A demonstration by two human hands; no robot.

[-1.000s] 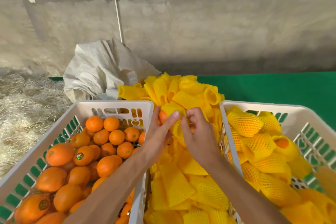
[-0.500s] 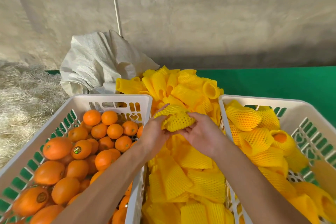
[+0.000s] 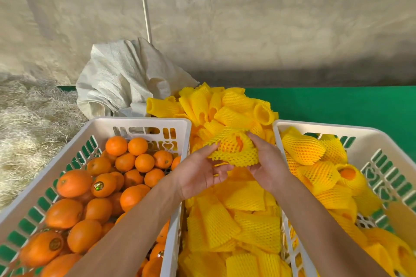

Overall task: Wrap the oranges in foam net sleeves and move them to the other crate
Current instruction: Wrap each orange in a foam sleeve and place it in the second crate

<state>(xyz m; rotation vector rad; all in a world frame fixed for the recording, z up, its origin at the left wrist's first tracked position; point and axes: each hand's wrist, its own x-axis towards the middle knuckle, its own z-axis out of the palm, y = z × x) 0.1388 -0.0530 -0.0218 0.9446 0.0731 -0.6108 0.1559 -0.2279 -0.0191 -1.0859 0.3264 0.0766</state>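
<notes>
An orange in a yellow foam net sleeve (image 3: 233,147) is held between both hands above the pile of loose sleeves (image 3: 236,220). My right hand (image 3: 266,162) grips it from the right and below. My left hand (image 3: 200,173) touches its left edge with straight fingertips, palm up. The left crate (image 3: 144,122) is white and holds several bare oranges (image 3: 108,186). The right crate (image 3: 319,128) holds several sleeved oranges (image 3: 315,164).
A crumpled white woven sack (image 3: 126,81) lies behind the left crate. More rolled yellow sleeves (image 3: 220,105) are heaped at the back between the crates. Straw (image 3: 27,123) covers the ground at left; a green mat (image 3: 349,105) lies at right. A concrete wall stands behind.
The sleeve has been pulled over the orange, which was partly bare a second ago. Both hands turned palm up under it and the left fingers loosened.
</notes>
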